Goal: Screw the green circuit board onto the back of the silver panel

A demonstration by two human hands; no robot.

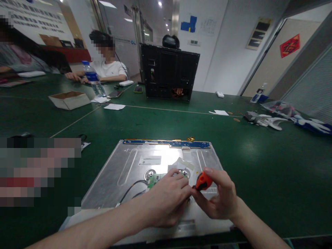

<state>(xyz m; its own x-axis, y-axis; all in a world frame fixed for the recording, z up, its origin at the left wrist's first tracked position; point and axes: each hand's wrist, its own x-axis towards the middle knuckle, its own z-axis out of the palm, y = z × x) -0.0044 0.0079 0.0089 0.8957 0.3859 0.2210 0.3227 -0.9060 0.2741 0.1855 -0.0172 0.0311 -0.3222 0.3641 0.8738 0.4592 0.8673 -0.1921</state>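
Observation:
A silver metal display panel [103, 188] lies flat on the table in front of me. Along its far edge runs a long blue circuit strip [147, 142]. A small green circuit board [153, 180] sits at the panel's middle, partly covered by my left hand [172, 193]. That hand's fingers are curled downward and closed; whatever they hold is hidden. My right hand [220, 193] grips an orange and black screwdriver [203, 181] between thumb and fingers, its tip pointing toward the left fingertips. Dark cables [129, 188] lead from the board to the left.
Across the green table [166, 121] stands a black monitor back cover [169, 72]. A cardboard box [69, 100] and water bottle [94, 79] are at left. Gloves [269, 121] lie at right. A person in a white shirt [110, 71] sits opposite. Blurred blocks hide the left foreground.

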